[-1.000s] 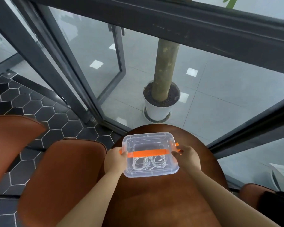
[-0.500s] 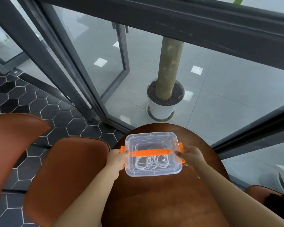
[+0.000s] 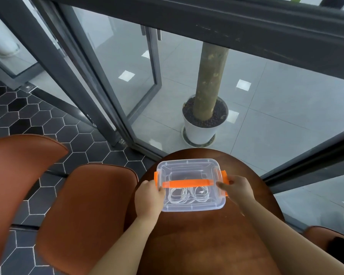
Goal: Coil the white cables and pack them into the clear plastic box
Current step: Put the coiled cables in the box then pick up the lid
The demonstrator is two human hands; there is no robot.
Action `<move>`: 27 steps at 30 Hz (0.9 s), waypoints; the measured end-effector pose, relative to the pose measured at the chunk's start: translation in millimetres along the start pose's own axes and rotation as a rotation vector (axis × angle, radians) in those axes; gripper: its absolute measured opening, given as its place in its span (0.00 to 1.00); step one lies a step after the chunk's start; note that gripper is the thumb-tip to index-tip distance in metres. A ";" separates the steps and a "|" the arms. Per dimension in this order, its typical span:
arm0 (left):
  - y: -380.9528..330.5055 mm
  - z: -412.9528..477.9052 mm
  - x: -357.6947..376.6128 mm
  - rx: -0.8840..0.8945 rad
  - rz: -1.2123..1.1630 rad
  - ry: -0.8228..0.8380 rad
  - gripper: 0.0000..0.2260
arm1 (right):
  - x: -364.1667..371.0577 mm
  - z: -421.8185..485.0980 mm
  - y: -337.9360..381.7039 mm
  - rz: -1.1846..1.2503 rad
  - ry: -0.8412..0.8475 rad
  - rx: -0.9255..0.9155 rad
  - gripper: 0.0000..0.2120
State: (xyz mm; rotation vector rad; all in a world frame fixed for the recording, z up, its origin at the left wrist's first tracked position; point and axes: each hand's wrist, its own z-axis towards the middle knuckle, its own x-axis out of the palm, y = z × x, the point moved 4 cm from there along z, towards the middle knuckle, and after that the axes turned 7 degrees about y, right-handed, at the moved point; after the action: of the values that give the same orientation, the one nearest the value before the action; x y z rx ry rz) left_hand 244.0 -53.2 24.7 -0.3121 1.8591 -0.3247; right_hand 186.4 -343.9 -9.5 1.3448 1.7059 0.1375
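The clear plastic box (image 3: 189, 169) rests on the round brown table (image 3: 207, 235) with its lid on and an orange handle (image 3: 187, 183) lying across the top. Two coiled white cables (image 3: 189, 194) show through the lid in the near half of the box. My left hand (image 3: 148, 199) holds the box's left side by the orange latch. On the right side, my right hand (image 3: 236, 188) has its fingers on the other orange latch (image 3: 224, 176), which stands out from the box's side.
Two brown leather chairs (image 3: 83, 211) stand left of the table, a third at the lower right (image 3: 322, 237). Beyond the table's far edge are glass panes with dark frames and a potted tree trunk (image 3: 205, 120) behind the glass.
Both hands stay at the box's sides on the latches. The right latch now sticks out more from the box. The camera has shifted slightly; the box stays in place.
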 end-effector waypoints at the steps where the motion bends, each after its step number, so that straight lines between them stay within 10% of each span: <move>1: -2.4 0.0 -0.1 0.011 0.033 -0.001 0.13 | -0.1 -1.1 1.8 -0.011 -0.008 -0.003 0.10; 8: -1.6 -5.2 -2.0 -0.051 -0.018 -0.030 0.09 | -0.7 -9.4 10.9 -0.072 -0.031 -0.022 0.09; 14: -23.8 -4.1 9.1 0.426 0.331 0.061 0.33 | 3.1 -18.5 7.7 -0.072 -0.039 -0.035 0.20; 27: -26.8 2.6 42.1 0.514 0.535 0.203 0.42 | 14.3 -39.9 16.7 -0.243 -0.155 -0.166 0.17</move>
State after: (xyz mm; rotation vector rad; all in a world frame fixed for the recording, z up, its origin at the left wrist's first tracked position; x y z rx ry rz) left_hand 235.3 -93.9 -3.0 0.5780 1.8977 -0.4557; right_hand 170.5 -308.5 14.4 0.9928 1.6726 0.0340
